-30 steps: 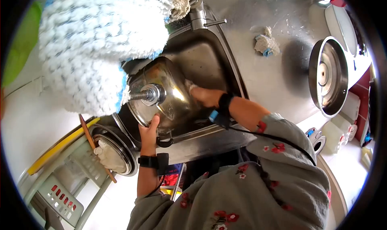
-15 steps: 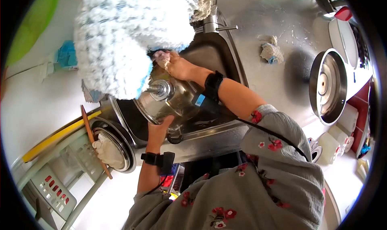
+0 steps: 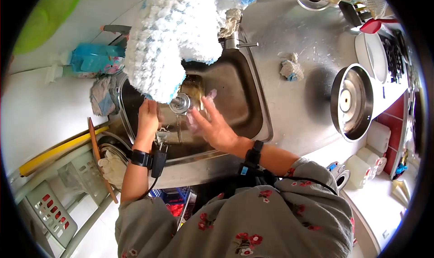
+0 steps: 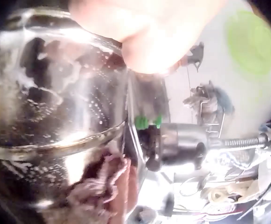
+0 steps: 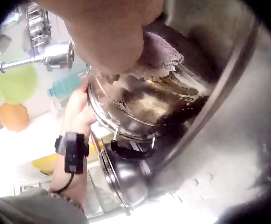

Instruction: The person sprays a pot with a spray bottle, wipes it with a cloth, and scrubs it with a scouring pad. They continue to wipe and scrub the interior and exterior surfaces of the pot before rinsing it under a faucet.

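A wet, brown-stained steel pot (image 5: 142, 105) with a black side handle (image 5: 130, 150) stands tilted in the sink (image 3: 233, 104). My left hand (image 3: 148, 122) grips its rim on the left side. With my right hand (image 3: 218, 130) I hold a crumpled pinkish cloth (image 5: 161, 53) against the pot's outer wall. In the left wrist view, the cloth (image 4: 102, 191) lies close against the soapy pot side (image 4: 56, 112). A chrome fitting on a coiled stem (image 3: 180, 103) hangs over the pot and hides part of it.
White-and-blue knitted fabric (image 3: 176, 36) hangs close to the head camera, covering part of the tap area. On the steel counter right of the sink lie a scrunched rag (image 3: 291, 69) and a round steel pan (image 3: 352, 102). Stacked pans with a cloth (image 3: 113, 165) sit left.
My right hand passed over the pot's far side with the cloth, then came back toward the near side. The left hand moved leftward with the rim, and the pot turned. The head view shifted.
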The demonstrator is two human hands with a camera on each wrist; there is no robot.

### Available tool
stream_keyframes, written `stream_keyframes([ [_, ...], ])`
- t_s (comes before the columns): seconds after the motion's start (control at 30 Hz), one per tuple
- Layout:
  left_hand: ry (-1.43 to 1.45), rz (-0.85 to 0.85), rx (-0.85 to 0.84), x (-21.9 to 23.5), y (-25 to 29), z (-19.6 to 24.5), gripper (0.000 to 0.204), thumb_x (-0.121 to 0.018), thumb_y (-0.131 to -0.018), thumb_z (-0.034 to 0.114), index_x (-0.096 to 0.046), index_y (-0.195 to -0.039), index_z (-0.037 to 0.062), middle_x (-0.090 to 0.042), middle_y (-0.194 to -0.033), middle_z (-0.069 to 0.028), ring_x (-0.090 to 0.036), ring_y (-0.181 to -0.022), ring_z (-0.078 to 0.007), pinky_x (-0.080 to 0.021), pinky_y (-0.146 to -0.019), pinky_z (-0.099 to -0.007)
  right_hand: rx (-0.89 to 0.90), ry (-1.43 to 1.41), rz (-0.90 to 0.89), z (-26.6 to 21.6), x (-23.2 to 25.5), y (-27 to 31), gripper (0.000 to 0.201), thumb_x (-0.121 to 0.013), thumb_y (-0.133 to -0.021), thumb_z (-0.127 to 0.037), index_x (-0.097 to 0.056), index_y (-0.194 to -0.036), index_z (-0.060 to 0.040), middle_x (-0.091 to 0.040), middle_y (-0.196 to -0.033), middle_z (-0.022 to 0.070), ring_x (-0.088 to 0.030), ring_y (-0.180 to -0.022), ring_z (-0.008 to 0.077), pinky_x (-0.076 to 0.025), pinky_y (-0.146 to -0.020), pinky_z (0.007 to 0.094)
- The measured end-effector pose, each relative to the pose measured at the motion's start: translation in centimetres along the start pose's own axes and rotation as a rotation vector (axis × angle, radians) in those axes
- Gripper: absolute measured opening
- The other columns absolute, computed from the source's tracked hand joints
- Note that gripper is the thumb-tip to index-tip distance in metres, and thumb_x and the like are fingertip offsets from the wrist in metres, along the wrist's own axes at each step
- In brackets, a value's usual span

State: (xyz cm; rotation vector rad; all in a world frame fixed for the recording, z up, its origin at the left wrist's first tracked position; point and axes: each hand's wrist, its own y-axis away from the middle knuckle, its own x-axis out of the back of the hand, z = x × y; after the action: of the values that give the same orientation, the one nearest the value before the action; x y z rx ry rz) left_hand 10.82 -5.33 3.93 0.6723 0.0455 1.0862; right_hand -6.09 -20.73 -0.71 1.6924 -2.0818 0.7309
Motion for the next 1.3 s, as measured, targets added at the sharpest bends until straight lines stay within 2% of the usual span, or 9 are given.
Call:
stream_keyframes([
  [0.3,-0.377,-0.072,-0.336,0.3,3.5,-2.4,0.027,-0.042,-0.097,0.027,-0.053,-0.100,0.0017,-0.052,-0.072,-0.0013,-0.050,-0.064,-0.0107,-0.043,-0.060,-0.0262,-0.157,-0.287,0.406,2.6,1.5,-4.3,0.060,-0.052,-0.071,0.012,-0.041,-0.128,-0.0039,-0.037,-0.118,0.0226,-0.048,-0.102,0.0428,-0.045,-0.083,0.0414],
  [0.47,-0.271,-0.083,-0.155,-0.2,2.2,1.1,0.022,-0.044,-0.095,0.019,-0.051,-0.103,-0.0004,-0.060,-0.082,-0.0099,-0.058,-0.068,-0.0182,-0.046,-0.060,-0.0333,0.207,-0.069,0.143,0.2,-0.4,-0.3,0.049,-0.061,-0.068,0.002,-0.052,-0.116,0.0025,-0.046,-0.123,0.0169,-0.052,-0.103,0.0313,-0.044,-0.088,0.0382],
  [0.5,-0.576,0.001,-0.457,-0.3,0.8,-0.2,0.025,-0.043,-0.095,0.022,-0.052,-0.098,-0.0012,-0.060,-0.077,-0.0199,-0.060,-0.067,-0.0327,-0.046,-0.058,-0.0395,0.281,-0.019,0.101,-0.1,-0.7,0.4,0.048,-0.061,-0.070,-0.002,-0.051,-0.117,0.0033,-0.046,-0.125,0.0170,-0.052,-0.104,0.0300,-0.043,-0.088,0.0384],
  [0.57,-0.784,-0.057,-0.506,-1.1,0.7,0.8,0.028,-0.042,-0.094,0.024,-0.054,-0.090,-0.0016,-0.057,-0.071,-0.0245,-0.057,-0.068,-0.0417,-0.046,-0.059,-0.0449,0.363,0.070,0.030,-1.2,-1.2,1.2,0.049,-0.061,-0.072,-0.009,-0.050,-0.119,0.0044,-0.045,-0.128,0.0172,-0.052,-0.105,0.0285,-0.042,-0.090,0.0390],
  [0.67,-0.870,-0.006,-0.593,-1.0,-1.0,-1.1,0.031,-0.041,-0.094,0.023,-0.054,-0.079,-0.0007,-0.058,-0.068,-0.0221,-0.057,-0.064,-0.0420,-0.044,-0.058,-0.0489,0.373,0.239,-0.010,-2.8,-1.8,0.8,0.053,-0.061,-0.073,-0.016,-0.049,-0.122,0.0031,-0.044,-0.130,0.0173,-0.051,-0.107,0.0294,-0.036,-0.098,0.0420],
  [0.83,-0.954,0.225,-0.591,-1.4,-0.7,-1.1,0.035,-0.042,-0.094,0.035,-0.053,-0.079,0.0056,-0.057,-0.058,-0.0194,-0.057,-0.056,-0.0406,-0.045,-0.052,-0.0498,-0.101,0.071,0.252,1.1,-3.0,-2.4,0.049,-0.052,-0.085,-0.022,-0.043,-0.128,-0.0008,-0.045,-0.127,0.0201,-0.046,-0.114,0.0339,-0.034,-0.097,0.0465],
  [0.97,-0.984,0.336,-0.617,-0.9,-0.9,-2.6,0.035,-0.045,-0.092,0.041,-0.053,-0.078,0.0101,-0.056,-0.054,-0.0172,-0.057,-0.052,-0.0395,-0.043,-0.044,-0.0506,-0.490,-0.215,0.070,6.4,-3.4,-4.0,0.049,-0.044,-0.091,-0.024,-0.036,-0.133,0.0003,-0.044,-0.126,0.0236,-0.044,-0.112,0.0400,-0.033,-0.093,0.0507],
  [1.1,-0.969,0.321,-0.572,-0.9,-0.6,-1.8,0.034,-0.047,-0.091,0.040,-0.052,-0.075,0.0101,-0.056,-0.055,-0.0161,-0.056,-0.053,-0.0397,-0.043,-0.045,-0.0501,-0.123,0.090,0.282,-0.2,-3.3,-2.1,0.051,-0.053,-0.086,-0.016,-0.036,-0.130,0.0039,-0.044,-0.123,0.0227,-0.044,-0.108,0.0403,-0.034,-0.091,0.0500],
  [1.3,-0.868,0.227,-0.476,-0.7,-0.4,-1.8,0.034,-0.045,-0.093,0.038,-0.051,-0.076,0.0083,-0.056,-0.056,-0.0175,-0.056,-0.056,-0.0405,-0.043,-0.048,-0.0495,0.333,0.354,-0.161,-4.0,-5.2,1.4,0.059,-0.053,-0.081,-0.021,-0.038,-0.134,-0.0003,-0.046,-0.125,0.0166,-0.045,-0.116,0.0316,-0.027,-0.104,0.0502],
])
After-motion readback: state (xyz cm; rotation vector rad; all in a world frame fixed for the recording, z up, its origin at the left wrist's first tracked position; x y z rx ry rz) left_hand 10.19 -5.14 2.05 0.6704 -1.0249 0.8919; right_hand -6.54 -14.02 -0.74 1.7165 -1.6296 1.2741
